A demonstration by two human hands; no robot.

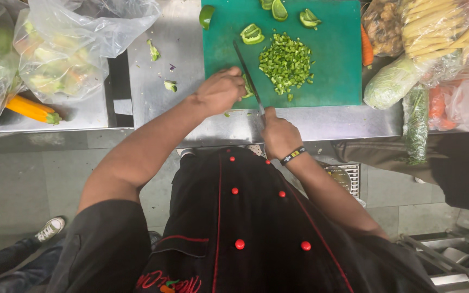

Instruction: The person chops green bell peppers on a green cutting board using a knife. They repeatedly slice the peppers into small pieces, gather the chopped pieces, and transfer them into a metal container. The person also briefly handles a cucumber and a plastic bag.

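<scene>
At frame centre, the right hand (278, 133) is closed around a knife (248, 76); the left hand (221, 89) pins a green pepper piece (247, 91) on the green cutting board (332, 65). A pile of diced pepper (286, 62) lies beside the blade. Upper left on the desk (153, 92), a clear plastic bag (66, 49) holds vegetables.

Even bright overhead light, soft shadows, slight edge distortion, sharp.

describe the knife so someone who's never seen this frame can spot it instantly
Find the green cutting board on the steel counter. At its near-left corner the right hand grips the knife, blade angled up across the board beside the left hand. It is the only dark, thin, straight thing among green pepper pieces.
</scene>
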